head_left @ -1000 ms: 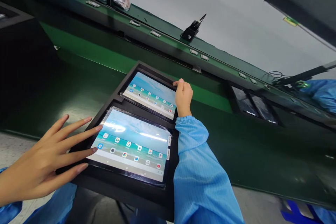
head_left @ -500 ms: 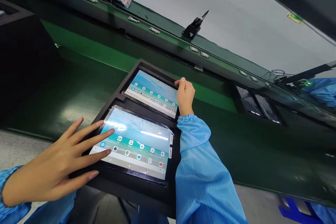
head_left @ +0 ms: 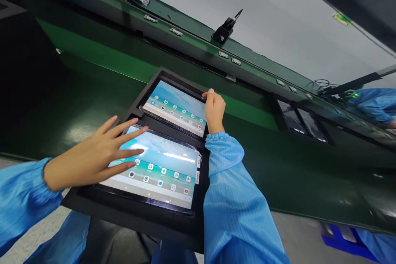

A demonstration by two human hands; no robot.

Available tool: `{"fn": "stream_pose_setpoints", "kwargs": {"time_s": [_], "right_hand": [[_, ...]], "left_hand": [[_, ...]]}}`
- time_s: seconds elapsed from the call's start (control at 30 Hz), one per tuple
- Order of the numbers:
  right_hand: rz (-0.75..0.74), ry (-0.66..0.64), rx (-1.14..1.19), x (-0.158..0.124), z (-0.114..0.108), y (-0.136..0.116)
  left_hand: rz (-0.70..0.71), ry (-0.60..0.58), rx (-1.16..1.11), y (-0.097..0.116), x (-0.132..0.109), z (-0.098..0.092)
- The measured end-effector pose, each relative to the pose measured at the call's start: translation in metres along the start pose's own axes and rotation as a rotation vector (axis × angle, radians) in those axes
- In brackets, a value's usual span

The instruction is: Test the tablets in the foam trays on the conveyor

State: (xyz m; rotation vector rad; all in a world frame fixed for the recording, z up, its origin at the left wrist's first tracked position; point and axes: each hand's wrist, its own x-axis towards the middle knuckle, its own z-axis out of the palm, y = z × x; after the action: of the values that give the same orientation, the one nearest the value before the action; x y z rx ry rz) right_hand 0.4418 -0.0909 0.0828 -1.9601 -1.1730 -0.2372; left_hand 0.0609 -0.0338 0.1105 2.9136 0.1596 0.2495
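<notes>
Head view: left hand [head_left: 93, 159], fingers splayed, steadying near tablet [head_left: 161, 173] in black tray [head_left: 139, 220]; right hand [head_left: 213, 111] pinching far tablet [head_left: 173, 105] corner.

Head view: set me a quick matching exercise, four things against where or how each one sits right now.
Things:
1 left hand
2 right hand
3 near tablet
4 second tray

Places or states:
A fingers pinched at the far right corner of the far tablet
B on the green belt, off to the right, screens dark
C screen lit, closest to the person
D spread open over the near tablet's left side

Pairs: 1-D, 2-A, 3-C, 4-B
</notes>
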Motion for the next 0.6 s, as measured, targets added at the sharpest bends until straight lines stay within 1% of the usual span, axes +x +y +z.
{"fn": "stream_pose_setpoints", "kwargs": {"time_s": [0.07, 0.13, 0.23, 0.33, 0.43, 0.53, 0.57, 0.6], "right_hand": [[0.003, -0.011, -0.012, 0.000, 0.000, 0.000], [0.014, -0.020, -0.026, 0.000, 0.001, 0.001], [0.030, -0.033, -0.039, 0.001, 0.001, 0.002], [0.035, -0.038, -0.036, 0.001, 0.002, 0.003], [0.039, -0.028, -0.017, 0.001, 0.002, 0.003], [0.043, -0.022, 0.015, 0.001, 0.002, 0.002], [0.046, -0.020, 0.022, 0.001, 0.002, 0.002], [0.047, -0.019, 0.026, 0.001, 0.001, 0.002]], "left_hand": [[-0.023, -0.010, -0.022, -0.011, 0.017, -0.001], [-0.030, -0.013, -0.044, -0.018, 0.031, -0.001], [-0.029, 0.010, -0.062, -0.022, 0.038, 0.003], [-0.069, 0.064, -0.120, -0.021, 0.030, 0.009], [-0.201, 0.109, -0.240, -0.018, 0.011, 0.013], [-0.334, 0.141, -0.324, -0.012, -0.009, 0.012], [-0.349, 0.142, -0.324, -0.009, -0.012, 0.010], [-0.335, 0.134, -0.307, -0.005, -0.014, 0.008]]}}
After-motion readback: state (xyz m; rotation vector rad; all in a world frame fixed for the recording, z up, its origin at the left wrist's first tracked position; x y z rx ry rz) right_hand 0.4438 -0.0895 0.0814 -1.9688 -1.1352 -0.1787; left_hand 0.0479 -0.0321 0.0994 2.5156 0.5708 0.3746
